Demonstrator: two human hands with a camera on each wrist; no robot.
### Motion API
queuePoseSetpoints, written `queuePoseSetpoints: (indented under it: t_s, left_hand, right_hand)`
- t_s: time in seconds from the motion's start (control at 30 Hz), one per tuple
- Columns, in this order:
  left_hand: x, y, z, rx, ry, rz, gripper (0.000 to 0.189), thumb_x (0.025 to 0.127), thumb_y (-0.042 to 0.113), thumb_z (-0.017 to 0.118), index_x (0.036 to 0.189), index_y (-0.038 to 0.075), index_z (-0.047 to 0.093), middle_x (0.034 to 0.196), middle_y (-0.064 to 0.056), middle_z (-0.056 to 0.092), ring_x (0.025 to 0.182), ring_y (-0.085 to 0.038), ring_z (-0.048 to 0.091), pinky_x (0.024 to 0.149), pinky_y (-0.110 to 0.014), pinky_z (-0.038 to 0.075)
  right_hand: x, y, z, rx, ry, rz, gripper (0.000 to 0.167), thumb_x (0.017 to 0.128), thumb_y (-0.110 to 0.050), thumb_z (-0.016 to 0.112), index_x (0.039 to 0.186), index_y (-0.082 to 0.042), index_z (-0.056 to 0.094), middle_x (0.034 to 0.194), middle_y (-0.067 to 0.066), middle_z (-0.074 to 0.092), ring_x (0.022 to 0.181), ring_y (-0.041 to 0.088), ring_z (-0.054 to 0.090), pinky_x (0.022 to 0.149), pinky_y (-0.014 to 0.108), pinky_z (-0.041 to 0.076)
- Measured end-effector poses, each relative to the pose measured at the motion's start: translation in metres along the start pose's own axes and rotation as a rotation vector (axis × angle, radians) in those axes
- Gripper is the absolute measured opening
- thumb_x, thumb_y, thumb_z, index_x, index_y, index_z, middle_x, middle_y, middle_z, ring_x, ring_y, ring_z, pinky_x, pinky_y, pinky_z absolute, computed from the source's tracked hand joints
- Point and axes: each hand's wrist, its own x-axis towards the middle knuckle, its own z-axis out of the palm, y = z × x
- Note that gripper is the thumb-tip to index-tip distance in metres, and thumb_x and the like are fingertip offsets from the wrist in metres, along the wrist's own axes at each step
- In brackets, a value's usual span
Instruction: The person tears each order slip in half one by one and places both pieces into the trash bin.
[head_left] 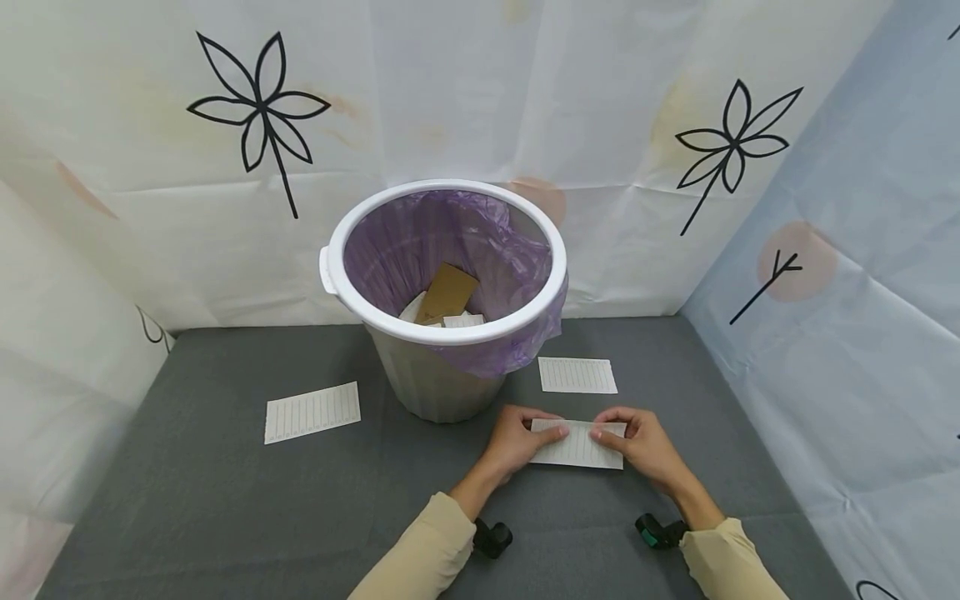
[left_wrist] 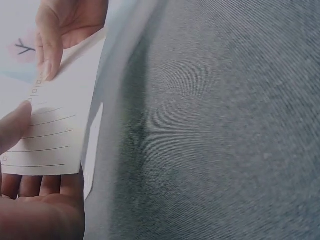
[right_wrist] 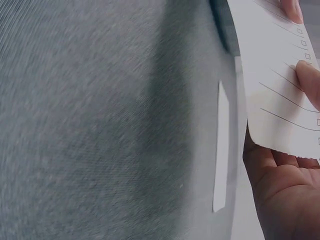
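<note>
Both hands hold one lined sheet of paper (head_left: 577,446) above the grey table, right of the bin. My left hand (head_left: 517,442) pinches its left end, thumb on top and fingers beneath. At the other end, my right hand (head_left: 641,446) pinches it the same way. In the left wrist view the sheet (left_wrist: 55,130) shows ruled lines and a row of small checkboxes along one edge. The right wrist view shows the sheet (right_wrist: 280,95) bending slightly, its near edge rough, with the right hand's fingers (right_wrist: 285,165) behind it.
A white-rimmed bin (head_left: 450,335) with a purple liner (head_left: 510,242) stands at the back. Inside lie a brown piece of card (head_left: 450,293) and white paper pieces (head_left: 463,320). Lined sheets lie on the table: one left sheet (head_left: 312,412), one right sheet (head_left: 577,375). Fabric walls surround the table.
</note>
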Motion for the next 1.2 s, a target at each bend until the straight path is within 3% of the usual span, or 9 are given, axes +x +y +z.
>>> queuePoseSetpoints:
  t_s: [0.13,0.3,0.47,0.63,0.87,1.07,1.2]
  left_hand:
    - [-0.001,0.004,-0.001,-0.060,-0.001,-0.031,0.018,0.084,0.014,0.085,0.096,0.001,0.081,0.091,-0.008,0.077,0.073,-0.010,0.068,0.062,-0.025,0.053]
    - [-0.003,0.009,-0.003,-0.047,0.002,-0.011,0.017,0.085,0.013,0.084,0.096,0.000,0.081,0.088,-0.009,0.077,0.073,-0.011,0.067,0.062,-0.024,0.053]
    - [-0.008,0.018,-0.008,-0.004,0.016,0.037,0.018,0.086,0.016,0.083,0.096,0.001,0.081,0.090,-0.007,0.077,0.082,-0.017,0.068,0.067,-0.024,0.052]
    - [-0.014,0.031,-0.013,0.030,0.024,0.098,0.017,0.087,0.018,0.082,0.094,0.003,0.082,0.092,-0.004,0.077,0.088,-0.017,0.069,0.074,-0.025,0.053]
    - [-0.024,0.046,-0.020,0.083,0.019,0.199,0.017,0.090,0.020,0.080,0.095,0.004,0.082,0.092,-0.005,0.077,0.088,-0.022,0.070,0.075,-0.030,0.055]
    - [-0.035,0.058,-0.030,0.091,0.015,0.264,0.015,0.092,0.021,0.078,0.097,0.008,0.082,0.095,0.000,0.077,0.091,-0.018,0.070,0.082,-0.037,0.055]
    - [-0.042,0.065,-0.038,0.075,0.006,0.308,0.014,0.092,0.020,0.078,0.098,0.009,0.082,0.095,0.001,0.077,0.092,-0.019,0.071,0.085,-0.041,0.056]
  right_hand:
    - [0.000,-0.007,0.003,0.016,-0.006,-0.026,0.018,0.093,-0.008,0.074,0.103,0.007,0.069,0.090,0.009,0.068,0.069,0.011,0.058,0.059,0.025,0.050]
    - [-0.001,-0.017,0.007,0.032,-0.027,-0.069,0.017,0.093,-0.006,0.073,0.103,0.007,0.069,0.093,0.009,0.068,0.073,0.013,0.062,0.061,0.027,0.054]
    - [-0.003,-0.028,0.012,0.043,-0.019,-0.092,0.015,0.094,-0.005,0.073,0.103,0.006,0.069,0.095,0.009,0.070,0.076,0.014,0.064,0.062,0.029,0.055]
    - [-0.004,-0.040,0.018,0.027,0.051,-0.131,0.015,0.093,-0.007,0.075,0.103,0.004,0.073,0.098,0.006,0.072,0.083,0.013,0.064,0.066,0.028,0.054]
    - [-0.006,-0.055,0.026,-0.016,0.135,-0.209,0.011,0.091,-0.006,0.077,0.100,-0.002,0.077,0.098,0.005,0.076,0.093,0.010,0.064,0.069,0.026,0.054]
    - [-0.009,-0.070,0.033,0.013,0.138,-0.275,0.010,0.089,-0.002,0.077,0.098,0.000,0.077,0.096,-0.001,0.076,0.093,0.011,0.066,0.070,0.027,0.054]
    - [-0.011,-0.077,0.037,0.059,0.107,-0.329,0.010,0.089,0.003,0.075,0.099,0.001,0.077,0.096,0.004,0.076,0.093,0.013,0.067,0.073,0.027,0.055]
